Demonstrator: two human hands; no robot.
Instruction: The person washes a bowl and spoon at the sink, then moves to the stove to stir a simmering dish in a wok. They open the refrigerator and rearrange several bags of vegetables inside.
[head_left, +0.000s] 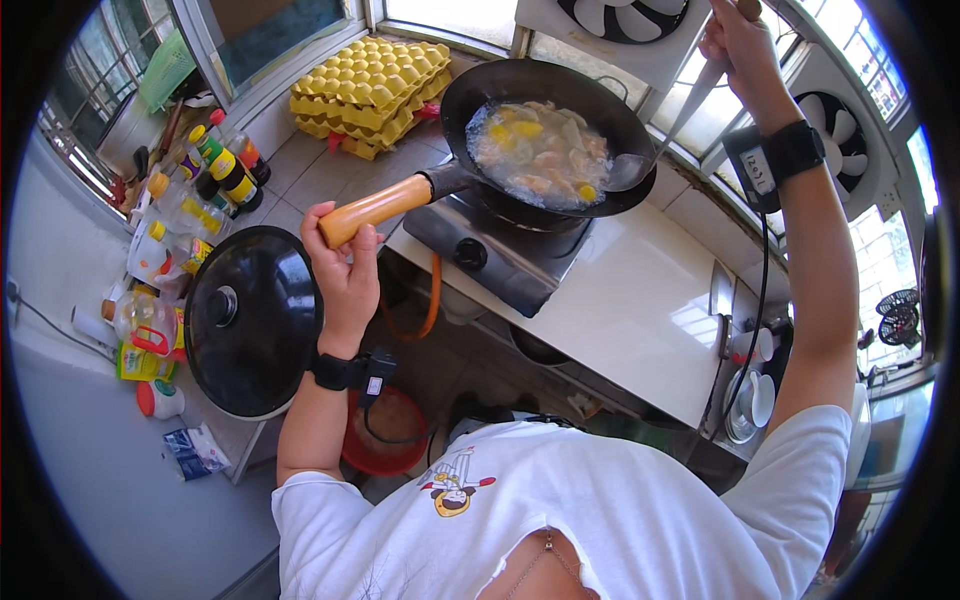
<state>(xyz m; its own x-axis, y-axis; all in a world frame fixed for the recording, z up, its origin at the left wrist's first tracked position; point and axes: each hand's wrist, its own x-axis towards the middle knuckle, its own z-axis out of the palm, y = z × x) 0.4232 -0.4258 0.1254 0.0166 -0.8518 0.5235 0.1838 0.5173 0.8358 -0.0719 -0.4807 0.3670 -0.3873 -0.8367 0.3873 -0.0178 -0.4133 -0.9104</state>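
A black wok sits on a gas stove, with bubbling liquid, pale pieces of food and several yellow egg yolks in it. Its wooden handle points down to the left, and my left hand grips the end of it between thumb and fingers. High at the right, my right hand is closed around the upper end of a long metal ladle. The ladle's bowl rests inside the wok at its right side, by the food.
Stacked yellow egg trays stand behind the wok. A black domed lid and several sauce and oil bottles are at the left. A cleaver and white bowls lie right. Below are an orange hose and red bucket.
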